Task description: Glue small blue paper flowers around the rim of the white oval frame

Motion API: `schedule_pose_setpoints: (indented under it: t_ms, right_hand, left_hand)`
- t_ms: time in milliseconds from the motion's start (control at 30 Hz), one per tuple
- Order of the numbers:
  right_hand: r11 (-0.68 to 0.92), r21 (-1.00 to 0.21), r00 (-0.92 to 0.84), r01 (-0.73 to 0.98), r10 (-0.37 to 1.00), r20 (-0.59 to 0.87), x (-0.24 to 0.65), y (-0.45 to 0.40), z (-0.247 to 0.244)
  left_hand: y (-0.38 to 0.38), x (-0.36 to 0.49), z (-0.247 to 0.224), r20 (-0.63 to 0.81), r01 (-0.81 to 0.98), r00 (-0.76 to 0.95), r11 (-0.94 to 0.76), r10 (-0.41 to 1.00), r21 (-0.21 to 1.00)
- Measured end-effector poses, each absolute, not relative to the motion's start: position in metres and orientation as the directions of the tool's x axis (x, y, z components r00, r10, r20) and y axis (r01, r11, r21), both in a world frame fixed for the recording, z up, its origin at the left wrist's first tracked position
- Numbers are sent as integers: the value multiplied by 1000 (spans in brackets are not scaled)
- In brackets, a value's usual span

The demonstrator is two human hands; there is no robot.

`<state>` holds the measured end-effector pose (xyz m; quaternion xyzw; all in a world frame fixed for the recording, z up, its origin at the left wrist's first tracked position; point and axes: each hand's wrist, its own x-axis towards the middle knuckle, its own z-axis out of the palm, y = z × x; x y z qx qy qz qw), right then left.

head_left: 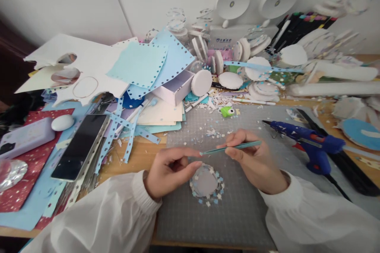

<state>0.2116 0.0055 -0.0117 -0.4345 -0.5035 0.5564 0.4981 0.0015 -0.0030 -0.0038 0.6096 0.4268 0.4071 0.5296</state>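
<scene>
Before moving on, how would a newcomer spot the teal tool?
Find the gray mat, then the right hand above it. Pinched there is the teal tool, its tip at the left hand's forefinger; unlike the blue glue gun farther right, it's slim and held.

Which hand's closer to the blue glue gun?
Right. The right hand, holding the teal tweezers, is left of the glue gun, not touching it. The left hand is farther left, near the star-trimmed round piece.
</scene>
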Motion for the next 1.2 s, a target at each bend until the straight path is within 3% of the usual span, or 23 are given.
schedule_pose_setpoints:
  t_ms: [333,600,1200]
  right_hand:
    - [-58,-980,-205,-192,979,-18,211,4,-13]
    - [-155,-949,-171,-275,979,-110,208,6,-6]
    - [-140,-973,-233,-182,968,-96,211,4,-10]
  left_hand:
    - [-3,2,-2,88,133,268,-127,959,983]
    - [-2,0,-4,174,131,300,-221,938,966]
    - [0,-1,1,154,136,404,-226,902,965]
